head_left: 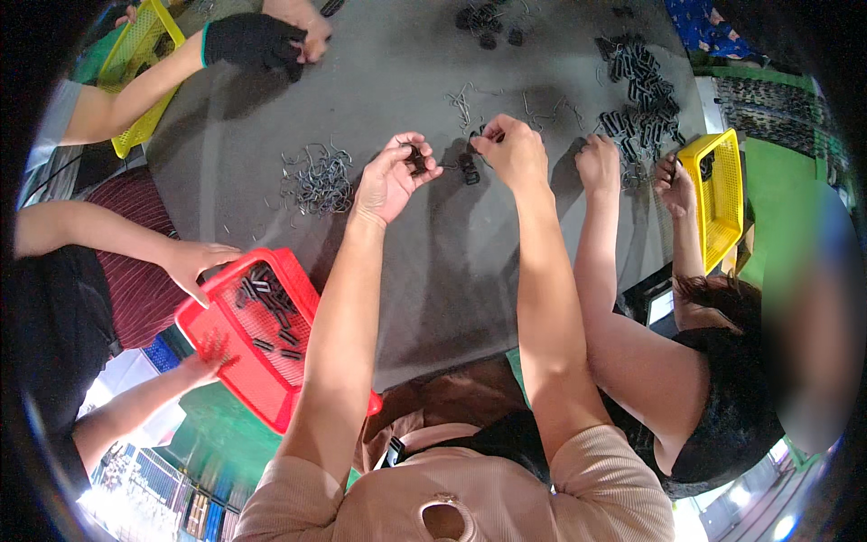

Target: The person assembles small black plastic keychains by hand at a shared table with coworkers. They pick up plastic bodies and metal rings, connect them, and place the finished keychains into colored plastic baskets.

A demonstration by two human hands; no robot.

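Note:
My left hand is turned palm up over the grey table, fingers curled around a few small black pieces. To its right, my right hand reaches down with thumb and fingers pinched together at a dark piece, mostly hidden by the fingertips. Just beside those fingertips, small black loop-shaped parts lie on the tabletop. A tangled heap of thin silvery metal hooks is left of my left hand. More loose wire hooks are scattered beyond my hands.
On the left, another person's hands hold a red basket with black parts inside. A gloved hand works at the far left near a yellow basket. At right, a co-worker's hands are by a black parts heap and yellow basket.

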